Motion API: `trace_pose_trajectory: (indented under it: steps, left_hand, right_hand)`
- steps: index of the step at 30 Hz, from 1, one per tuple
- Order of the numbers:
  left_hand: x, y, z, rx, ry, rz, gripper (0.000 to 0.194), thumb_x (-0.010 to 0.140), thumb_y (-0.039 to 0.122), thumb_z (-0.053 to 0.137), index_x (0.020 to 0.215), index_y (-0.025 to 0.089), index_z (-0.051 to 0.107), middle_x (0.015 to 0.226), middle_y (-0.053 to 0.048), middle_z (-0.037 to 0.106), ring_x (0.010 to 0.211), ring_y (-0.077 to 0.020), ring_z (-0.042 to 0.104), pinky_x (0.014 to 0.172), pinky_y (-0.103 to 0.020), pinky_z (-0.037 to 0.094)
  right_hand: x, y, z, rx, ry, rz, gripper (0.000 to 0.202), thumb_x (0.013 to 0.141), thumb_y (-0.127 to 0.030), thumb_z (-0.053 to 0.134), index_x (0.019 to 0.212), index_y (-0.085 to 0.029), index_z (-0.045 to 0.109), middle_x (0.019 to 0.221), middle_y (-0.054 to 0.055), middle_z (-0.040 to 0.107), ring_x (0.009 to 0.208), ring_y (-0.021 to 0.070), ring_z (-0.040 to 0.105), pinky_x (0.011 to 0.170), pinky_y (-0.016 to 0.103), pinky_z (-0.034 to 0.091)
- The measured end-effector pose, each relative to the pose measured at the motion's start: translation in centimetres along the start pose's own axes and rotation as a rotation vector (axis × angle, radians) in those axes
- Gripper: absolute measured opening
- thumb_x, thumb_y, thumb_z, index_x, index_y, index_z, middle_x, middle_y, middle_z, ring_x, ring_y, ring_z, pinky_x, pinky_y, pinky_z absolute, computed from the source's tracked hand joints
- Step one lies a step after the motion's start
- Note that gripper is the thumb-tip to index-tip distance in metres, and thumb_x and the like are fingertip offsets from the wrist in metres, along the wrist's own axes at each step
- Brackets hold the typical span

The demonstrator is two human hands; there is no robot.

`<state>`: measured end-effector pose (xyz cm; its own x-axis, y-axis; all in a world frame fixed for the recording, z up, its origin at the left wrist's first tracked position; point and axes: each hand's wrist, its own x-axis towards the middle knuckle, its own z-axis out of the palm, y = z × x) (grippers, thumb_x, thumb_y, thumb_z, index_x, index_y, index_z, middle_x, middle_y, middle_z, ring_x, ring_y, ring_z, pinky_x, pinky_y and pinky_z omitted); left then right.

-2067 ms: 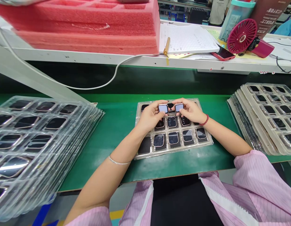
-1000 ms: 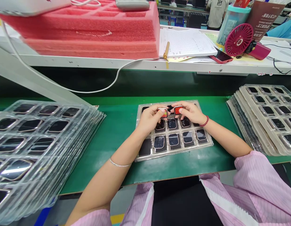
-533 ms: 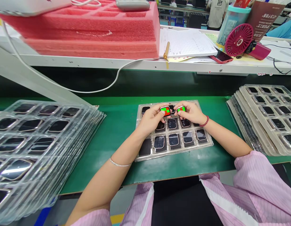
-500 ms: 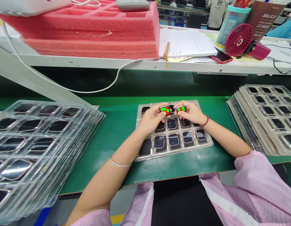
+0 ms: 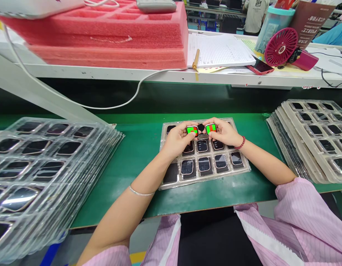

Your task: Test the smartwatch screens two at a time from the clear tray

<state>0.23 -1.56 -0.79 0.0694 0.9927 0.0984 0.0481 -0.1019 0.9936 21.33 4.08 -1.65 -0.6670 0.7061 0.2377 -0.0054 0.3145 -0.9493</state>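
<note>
My left hand (image 5: pixel 178 141) grips a small square watch (image 5: pixel 192 130) whose lit screen shows green and red blocks. Beside it, my right hand (image 5: pixel 224 133) holds a second watch (image 5: pixel 211 128) with the same kind of green and red screen. Both are held above the back rows of a clear plastic tray (image 5: pixel 171 186). Dark-screened watches sit in the tray's pockets, among them one in the front row (image 5: pixel 204 164). The front left pocket (image 5: pixel 171 173) shows only a dark base. Part of the back row is hidden by my hands.
Stacked trays of watches stand at left (image 5: pixel 76 177) and right (image 5: pixel 295 147) on the green table (image 5: pixel 126 166). Above, a shelf (image 5: pixel 159 75) bears red foam (image 5: pixel 112 40), papers (image 5: pixel 220 50), a pen, a phone and a pink fan (image 5: pixel 281 47). A white cable hangs below it.
Both watches have shifted slightly to the left and their screens now face the camera more. The gap between them shows more of the tray. My forearms have hardly moved.
</note>
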Motion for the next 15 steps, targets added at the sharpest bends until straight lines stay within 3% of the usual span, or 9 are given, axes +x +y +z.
trace_pose_trajectory:
  steps: [4, 9, 15]
  left_hand:
    - [-0.06, 0.07, -0.07, 0.010, 0.006, 0.020, 0.033, 0.076, 0.034, 0.074, 0.104, 0.018, 0.070, 0.108, -0.010, 0.073, 0.066, -0.0154, 0.069, 0.046, -0.021, 0.044]
    - [-0.16, 0.51, 0.04, 0.013, 0.008, 0.052, 0.029, 0.076, 0.041, 0.076, 0.092, 0.018, 0.069, 0.088, -0.007, 0.073, 0.076, -0.0206, 0.070, 0.061, -0.029, 0.054]
    - [-0.09, 0.18, -0.01, 0.014, 0.012, 0.063, 0.022, 0.075, 0.034, 0.074, 0.090, 0.018, 0.067, 0.081, -0.004, 0.071, 0.069, -0.0170, 0.065, 0.067, -0.031, 0.054]
  right_hand:
    - [-0.05, -0.17, -0.11, -0.012, -0.010, 0.012, 0.028, 0.086, -0.025, 0.062, 0.112, -0.015, 0.058, 0.100, 0.007, 0.067, 0.067, 0.0106, 0.065, 0.057, 0.021, 0.054]
    - [-0.06, -0.02, -0.12, -0.013, 0.001, 0.025, 0.028, 0.090, -0.035, 0.063, 0.108, -0.014, 0.061, 0.089, 0.006, 0.070, 0.061, 0.0094, 0.062, 0.052, 0.019, 0.051]
    - [-0.06, -0.12, -0.18, -0.005, 0.017, 0.074, 0.030, 0.092, -0.038, 0.059, 0.109, -0.013, 0.062, 0.089, 0.006, 0.071, 0.061, 0.0093, 0.064, 0.052, 0.018, 0.051]
